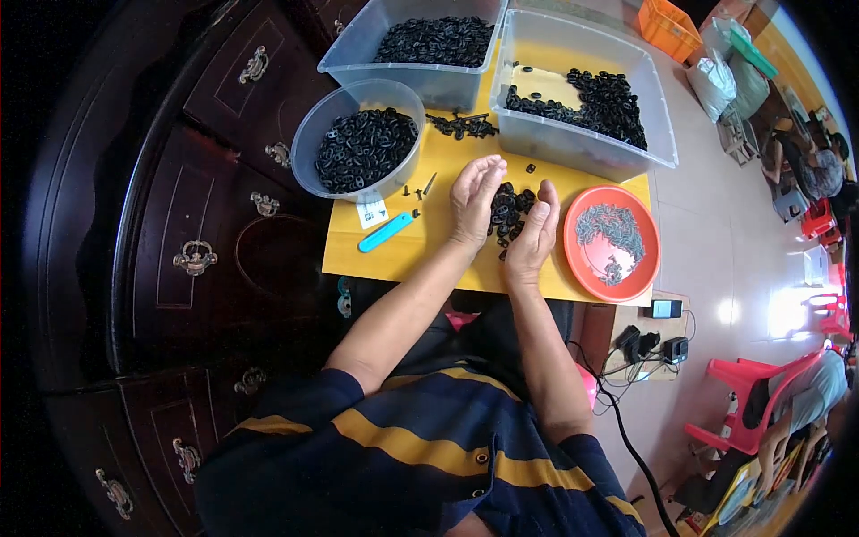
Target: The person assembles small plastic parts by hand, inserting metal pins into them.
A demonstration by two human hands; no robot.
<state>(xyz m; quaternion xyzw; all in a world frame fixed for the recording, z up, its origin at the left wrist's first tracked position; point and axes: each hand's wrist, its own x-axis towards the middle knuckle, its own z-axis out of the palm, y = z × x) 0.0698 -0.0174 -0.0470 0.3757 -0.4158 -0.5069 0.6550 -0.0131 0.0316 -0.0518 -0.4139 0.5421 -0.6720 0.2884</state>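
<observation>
Black ring-shaped parts [510, 213], small, glossy and oval-linked, lie in a loose heap at the centre of the frame on a yellow tabletop [429, 255]; we cannot count them singly. We log two hands cupped around this heap: our left hand [475, 199] stands on its edge against the heap's left side, fingers together and gently curved, gripping nothing; our right hand [535, 234] lies along the lower right side, fingers likewise together and touching the parts, nothing held. Containers, counted: one round clear bowl [358, 134] at upper left of the tabletop, filled with the same black parts; two clear rectangular bins, the first bin [416, 45] at top centre, well filled, the second bin [582, 89] at upper right, holding parts along its right and rear portions with bare floor showing at its left. One orange round plate [613, 243], right of centre, carries a scatter of small grey metal pieces [608, 228]. One light blue flat tool [386, 232] lies left of our left hand, just below a small white card [370, 211]. A few dark screws [420, 188] lie loose near the bowl. A dark wooden cabinet [215, 224] with brass handles fills the left of the frame.
</observation>
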